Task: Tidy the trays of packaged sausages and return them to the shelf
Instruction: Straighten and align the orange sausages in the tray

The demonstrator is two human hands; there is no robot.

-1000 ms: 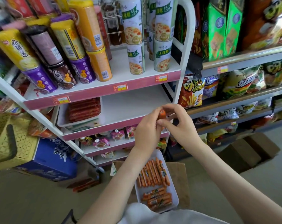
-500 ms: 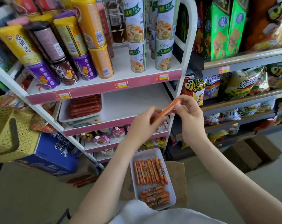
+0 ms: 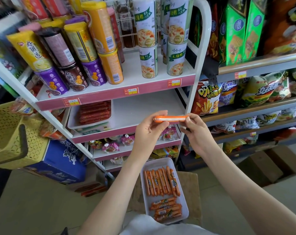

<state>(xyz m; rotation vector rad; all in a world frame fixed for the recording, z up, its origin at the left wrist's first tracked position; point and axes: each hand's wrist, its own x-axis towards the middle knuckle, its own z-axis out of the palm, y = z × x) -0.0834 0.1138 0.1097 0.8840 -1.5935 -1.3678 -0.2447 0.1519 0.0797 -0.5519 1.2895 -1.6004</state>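
While held level before the middle shelf, one orange plastic-wrapped sausage stick (image 3: 171,118) is pinched at its left end by the left hand (image 3: 149,133) and at its right end by the right hand (image 3: 197,133), fingers curled onto it. Near, below: white rectangular plastic tray (image 3: 147,201) holding orange packaged sausages (image 3: 160,183) in two groups. Far left, on white pink-edged shelf (image 3: 143,107): second white tray (image 3: 73,116) of red sausages (image 3: 94,112).

Centre frame, a pink-edged shelf (image 3: 143,109) carries 1 white tray of red sausages (image 3: 72,119) at its left; lower centre, a 2nd tray (image 3: 160,161) sits on a wooden stool (image 3: 192,192).
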